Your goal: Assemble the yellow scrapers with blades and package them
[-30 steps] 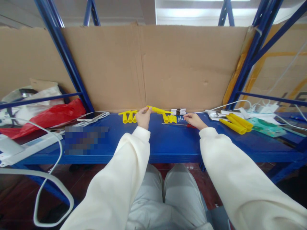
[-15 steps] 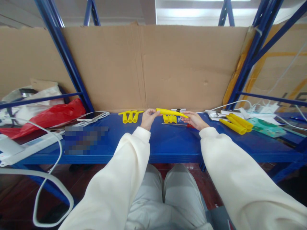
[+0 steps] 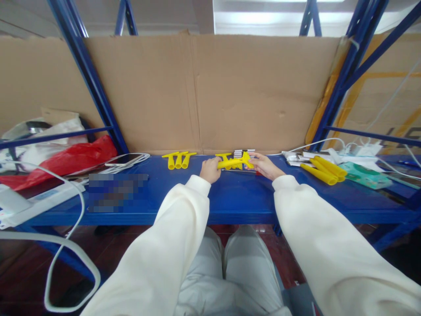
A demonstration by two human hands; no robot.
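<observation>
A yellow T-shaped part [image 3: 232,163] is held level above the blue table between both hands. My left hand [image 3: 211,170] is wrapped round the end of its tube. At the other end, the fingers of my right hand [image 3: 262,165] pinch the crosspiece. Behind it lie more yellow T-shaped parts [image 3: 223,156], partly covered, and a stack of small white-and-black pieces [image 3: 242,152]. To the left, three yellow T-shaped parts [image 3: 178,160] stand in a row near the cardboard.
Yellow cones [image 3: 324,170] and a green packet [image 3: 365,174] lie on the right of the blue table [image 3: 243,197]. White cables and a red bag [image 3: 75,160] are at the left. A cardboard sheet [image 3: 246,92] stands behind, between blue posts.
The held yellow part has turned, and its crosspiece now shows at the right end. My left hand has moved slightly right and lower, its fingers now wrapped round the tube.
</observation>
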